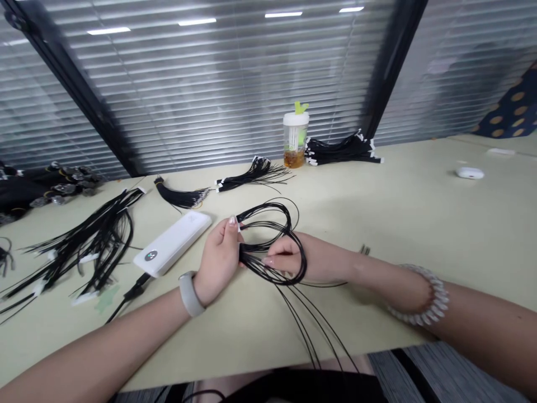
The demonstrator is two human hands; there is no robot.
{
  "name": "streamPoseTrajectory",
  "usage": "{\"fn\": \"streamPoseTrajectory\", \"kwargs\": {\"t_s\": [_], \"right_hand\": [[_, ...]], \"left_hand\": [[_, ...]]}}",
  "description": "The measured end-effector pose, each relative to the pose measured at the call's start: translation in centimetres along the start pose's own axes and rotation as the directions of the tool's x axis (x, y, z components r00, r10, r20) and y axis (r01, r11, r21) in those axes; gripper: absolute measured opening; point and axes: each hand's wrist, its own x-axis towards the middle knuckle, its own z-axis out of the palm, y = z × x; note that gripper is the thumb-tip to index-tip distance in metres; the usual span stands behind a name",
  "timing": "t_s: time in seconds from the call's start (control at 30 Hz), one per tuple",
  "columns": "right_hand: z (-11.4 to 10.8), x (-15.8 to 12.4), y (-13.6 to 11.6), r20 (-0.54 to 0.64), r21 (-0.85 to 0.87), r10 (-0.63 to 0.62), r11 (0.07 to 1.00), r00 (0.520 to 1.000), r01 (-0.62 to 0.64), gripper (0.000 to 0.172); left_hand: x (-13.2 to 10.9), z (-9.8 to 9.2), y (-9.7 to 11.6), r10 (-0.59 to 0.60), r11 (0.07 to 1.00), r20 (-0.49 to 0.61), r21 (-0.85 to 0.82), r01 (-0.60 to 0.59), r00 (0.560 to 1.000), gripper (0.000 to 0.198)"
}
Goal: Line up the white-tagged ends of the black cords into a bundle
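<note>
Well back, lidded cup holding amber liquid, left hand clasping looped black wires, right hand pinching some.

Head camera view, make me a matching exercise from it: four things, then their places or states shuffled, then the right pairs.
1. Looped black wires
2. White power bank
3. Lidded cup
4. White earbud case

A. Partly filled with amber liquid
B. On the right side of the table
C. Held between left hand and right hand
D. Plugged into a black cord

Pairs: 1-C, 2-D, 3-A, 4-B
</note>
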Motion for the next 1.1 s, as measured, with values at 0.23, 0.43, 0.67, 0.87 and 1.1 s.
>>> {"fn": "streamPoseTrajectory", "kwargs": {"t_s": [0.23,0.43,0.67,0.87,1.1], "right_hand": [[0.0,0.0,-0.1,-0.060,0.103,0.062,0.993,0.996,-0.056,0.025],[0.4,0.0,0.5,-0.069,0.055,0.056,0.997,0.996,-0.052,0.030],[0.1,-0.5,0.0,0.024,0.076,0.093,0.993,0.995,-0.094,0.024],[-0.4,-0.8,-0.8,-0.013,-0.262,0.007,0.965,1.000,-0.010,0.023],[-1.8,-2.2,-4.3,-0.337,-0.830,0.014,0.468,0.941,-0.304,0.015]], "left_hand": [[-0.4,0.0,0.6,0.011,0.999,0.002,0.035,-0.011,1.000,0.038],[-0.5,0.1,0.7,-0.010,1.000,0.031,0.027,0.009,0.999,0.039],[-0.4,0.2,0.5,-0.018,1.000,0.041,0.017,0.017,0.999,0.040],[-0.5,0.3,0.4,-0.030,0.999,0.040,0.023,0.029,0.999,0.039],[0.0,0.0,0.4,-0.086,0.996,0.017,0.003,0.086,0.996,0.042]]}}
